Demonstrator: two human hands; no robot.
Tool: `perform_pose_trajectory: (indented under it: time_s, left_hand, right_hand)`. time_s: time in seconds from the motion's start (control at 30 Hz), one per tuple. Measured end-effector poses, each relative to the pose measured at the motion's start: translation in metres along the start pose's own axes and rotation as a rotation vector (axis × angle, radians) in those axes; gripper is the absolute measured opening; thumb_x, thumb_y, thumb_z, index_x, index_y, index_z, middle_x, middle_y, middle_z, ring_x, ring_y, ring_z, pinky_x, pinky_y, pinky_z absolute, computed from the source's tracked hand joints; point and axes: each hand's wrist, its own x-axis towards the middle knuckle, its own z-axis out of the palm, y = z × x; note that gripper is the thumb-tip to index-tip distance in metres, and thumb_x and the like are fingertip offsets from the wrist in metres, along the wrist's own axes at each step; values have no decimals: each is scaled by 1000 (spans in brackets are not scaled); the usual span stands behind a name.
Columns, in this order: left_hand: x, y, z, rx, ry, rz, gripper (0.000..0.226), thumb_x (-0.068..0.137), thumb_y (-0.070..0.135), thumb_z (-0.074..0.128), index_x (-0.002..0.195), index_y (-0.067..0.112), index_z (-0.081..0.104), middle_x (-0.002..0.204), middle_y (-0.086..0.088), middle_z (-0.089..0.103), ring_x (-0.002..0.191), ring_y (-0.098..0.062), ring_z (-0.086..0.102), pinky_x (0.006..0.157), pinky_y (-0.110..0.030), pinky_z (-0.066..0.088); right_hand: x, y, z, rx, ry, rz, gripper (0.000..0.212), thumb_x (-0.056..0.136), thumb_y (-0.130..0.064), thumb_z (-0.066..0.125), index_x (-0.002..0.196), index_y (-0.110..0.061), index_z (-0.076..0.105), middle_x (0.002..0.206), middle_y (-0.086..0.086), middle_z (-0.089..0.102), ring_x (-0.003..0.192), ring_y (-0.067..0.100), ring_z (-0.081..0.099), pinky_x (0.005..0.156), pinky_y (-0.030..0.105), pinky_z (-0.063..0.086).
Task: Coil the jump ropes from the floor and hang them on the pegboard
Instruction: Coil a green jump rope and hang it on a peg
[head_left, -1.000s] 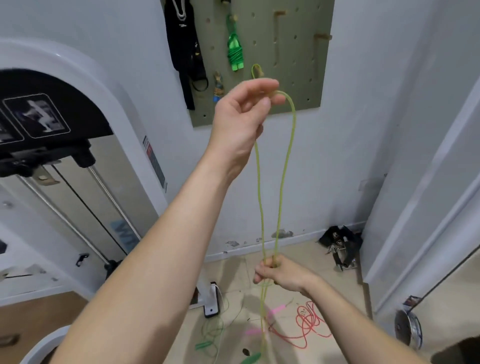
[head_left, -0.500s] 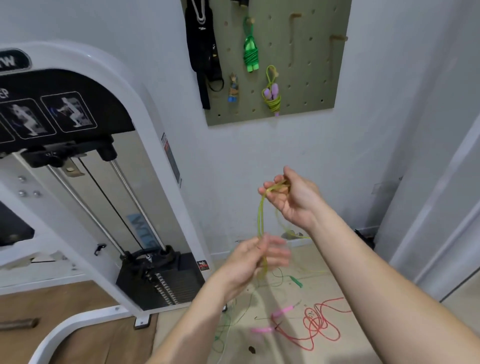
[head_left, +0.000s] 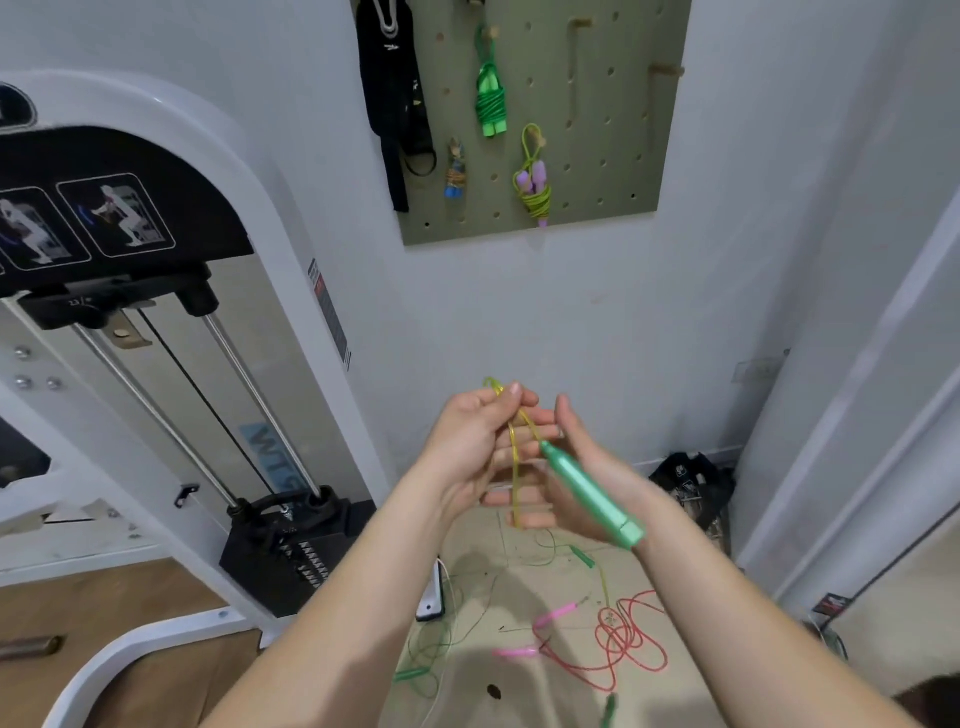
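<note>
Yellow-green jump rope, translucent, doubled into a short loop, up in the air between both hands, in front of the white wall and well below the pegboard. Top of loop pinched between thumb and forefinger of left hand; remaining left fingers loosely extended behind the strands. Right hand palm-up just beside it, thumb raised, fingers straight and slightly spread, with the strands crossing them. No closed grasp seen there. Green handle of the rope lying aslant along right palm and wrist, blurred.

On the pegboard, hung on pegs: green coiled rope and, lower right of it, yellow coiled rope with purple handles. Black straps at the board's left edge.

On the floor, below the hands: red rope in loose loops with pink handles, and thin green rope uncoiled to its left. Further small green handle near the wall side, attachment not determinable.

Weight machine at left; black bag against the skirting at right.
</note>
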Motion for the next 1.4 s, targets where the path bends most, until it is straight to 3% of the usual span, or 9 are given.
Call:
perform_pose_trajectory:
  time_s: [0.23, 0.5, 0.67, 0.77, 0.87, 1.0, 1.1, 1.3, 1.4]
  left_hand:
    - [17, 3, 4, 130, 95, 106, 20, 98, 21, 50, 89, 6, 59, 77, -7, 73, 66, -14, 71, 52, -23, 55]
    - [24, -4, -8, 805, 175, 339, 45, 96, 40, 50, 59, 16, 63, 52, 8, 56, 43, -8, 48, 53, -24, 38]
    - [29, 22, -5, 7, 251, 246, 40, 102, 30, 39, 72, 7, 52, 49, -5, 53, 33, -9, 44, 34, -15, 35]
    - [35, 52, -8, -534, 196, 299, 37, 103, 26, 38, 77, 4, 51, 51, -7, 58, 42, -15, 57, 45, -20, 51]
    - [41, 74, -15, -758, 122, 333, 35, 101, 29, 43, 88, 0, 58, 75, -14, 65, 64, -20, 68, 60, -25, 57]
    - [36, 49, -13, -227, 82, 155, 15, 96, 17, 51, 99, 4, 59, 100, -12, 62, 83, -19, 68, 63, -24, 58]
    - [16, -7, 6, 263, 24, 125, 34, 95, 16, 55, 127, 5, 53, 105, 1, 63, 94, -8, 62, 81, -25, 55]
    - [-20, -66, 5, -25, -278, -112, 42, 91, 50, 49, 108, 13, 61, 90, -8, 67, 75, -18, 64, 76, -34, 48]
    - [-29, -78, -7, 162, -435, -143, 27, 92, 33, 52, 93, 8, 62, 75, -3, 68, 68, -12, 61, 73, -23, 49]
  right_hand:
    - [-19, 13, 8, 34, 42, -129, 42, 95, -35, 51, 121, -2, 56, 86, 19, 67, 69, 27, 67, 69, 36, 57]
    - [-11, 2, 16, -69, 240, -293, 21, 100, -22, 48, 86, -9, 56, 66, 11, 64, 56, 22, 65, 51, 26, 52]
    - [-8, 24, 8, -191, 76, -195, 25, 98, -23, 48, 76, -12, 52, 64, 9, 60, 64, 22, 66, 61, 26, 48]
    - [-12, 46, -7, -225, -12, -60, 24, 96, -28, 51, 79, -13, 60, 72, 9, 67, 78, 23, 69, 71, 27, 47]
    - [-13, 64, -18, -152, 71, 15, 24, 96, -28, 52, 82, -12, 62, 72, 12, 67, 81, 30, 69, 76, 34, 49]
    - [-10, 45, -6, 392, 263, -105, 26, 92, -26, 53, 70, -13, 49, 46, 0, 36, 36, 16, 42, 50, 30, 51]
    - [-2, 7, 5, 794, 250, -183, 31, 96, -28, 46, 67, -16, 43, 43, -4, 29, 29, 7, 28, 32, 20, 39]
    - [14, -30, 6, 963, 182, -254, 37, 99, -29, 42, 66, -13, 45, 41, -3, 30, 29, 7, 31, 29, 15, 32]
    - [11, -49, 5, 1042, 214, -316, 38, 100, -27, 42, 67, -11, 47, 40, -3, 30, 28, 8, 31, 29, 14, 33]
